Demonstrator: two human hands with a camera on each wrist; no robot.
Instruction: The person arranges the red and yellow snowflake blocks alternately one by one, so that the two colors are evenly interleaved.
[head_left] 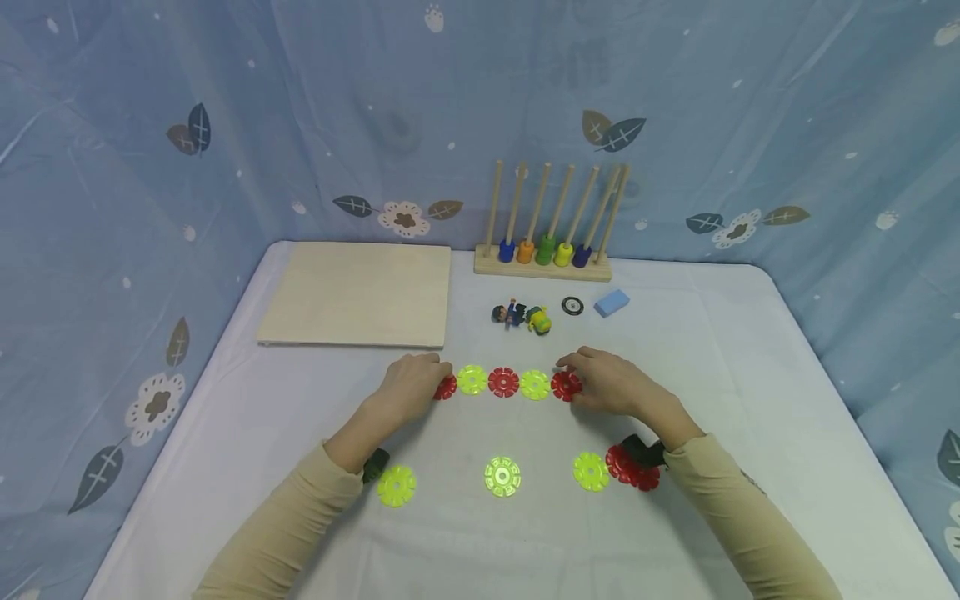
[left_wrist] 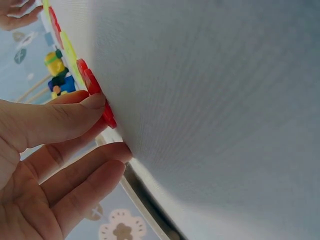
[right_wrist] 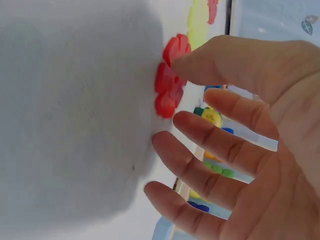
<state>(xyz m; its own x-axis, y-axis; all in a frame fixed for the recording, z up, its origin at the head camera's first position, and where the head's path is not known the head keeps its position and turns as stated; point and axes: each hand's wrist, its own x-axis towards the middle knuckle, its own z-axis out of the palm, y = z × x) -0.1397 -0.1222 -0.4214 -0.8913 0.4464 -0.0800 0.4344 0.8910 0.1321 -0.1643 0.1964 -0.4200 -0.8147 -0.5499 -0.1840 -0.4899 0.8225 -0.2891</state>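
A row of red and yellow-green notched plastic discs runs across the white table, a red disc [head_left: 503, 382] in its middle. My left hand [head_left: 408, 386] pinches the red disc [left_wrist: 110, 116] at the row's left end between thumb and index finger. At the other end my right hand [head_left: 611, 382] is beside another red disc [right_wrist: 167, 85], its thumb tip on the disc. The remaining fingers [right_wrist: 200, 165] of that hand are spread and fairly straight. Between the ends lie yellow-green discs [head_left: 472, 380], edge to edge with the red ones.
Nearer me lie loose yellow-green discs [head_left: 397, 486] and overlapping red discs [head_left: 633, 471], partly hidden by the right wrist's black device. Behind the row are a wooden board [head_left: 356, 293], two toy figures [head_left: 538, 320], a black round token [head_left: 572, 306], a blue block [head_left: 612, 302] and a peg rack [head_left: 543, 268].
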